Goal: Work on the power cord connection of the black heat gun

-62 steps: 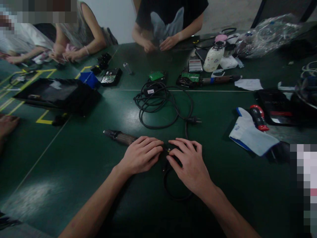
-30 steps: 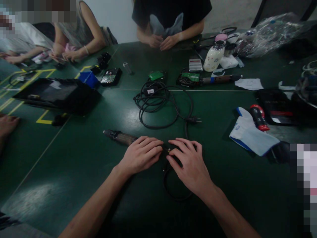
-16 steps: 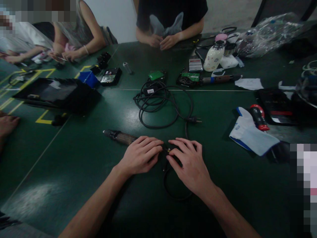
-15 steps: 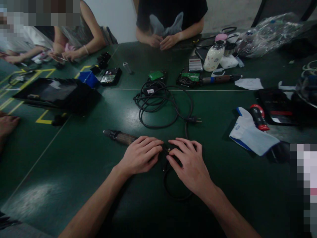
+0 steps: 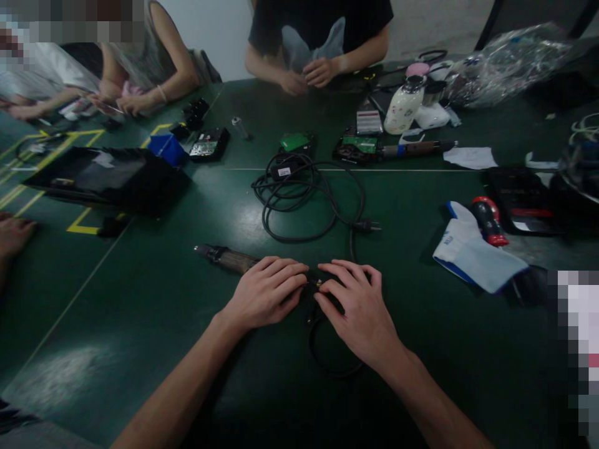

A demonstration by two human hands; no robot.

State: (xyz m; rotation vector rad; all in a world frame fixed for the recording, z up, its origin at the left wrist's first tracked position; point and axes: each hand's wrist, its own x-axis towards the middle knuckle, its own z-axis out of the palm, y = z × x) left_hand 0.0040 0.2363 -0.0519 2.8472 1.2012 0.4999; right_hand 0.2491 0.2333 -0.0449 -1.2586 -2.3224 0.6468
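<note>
My left hand (image 5: 270, 293) is closed over the rear of an electric screwdriver (image 5: 234, 259), which lies on the table with its bit end pointing left. My right hand (image 5: 359, 305) is closed, its thumb and fingertips around a cable connector (image 5: 319, 284) at the tool's back end. A small yellowish bit shows between the two hands; the fingers cover most of the joint. Below the right hand a black cable (image 5: 312, 352) curves in a loop on the green tabletop.
Ahead lies a coiled black power cord (image 5: 299, 237) with a plug (image 5: 369, 226). On the right are a white-blue glove (image 5: 486, 262) and a red-black screwdriver handle (image 5: 489, 221). Hard drives (image 5: 209, 144), a bottle (image 5: 405, 106) and a black tray (image 5: 103, 174) stand farther off. Co-workers sit opposite.
My hands and the electric screwdriver have stayed nearly still. The person opposite has shifted their arms and hands slightly.
</note>
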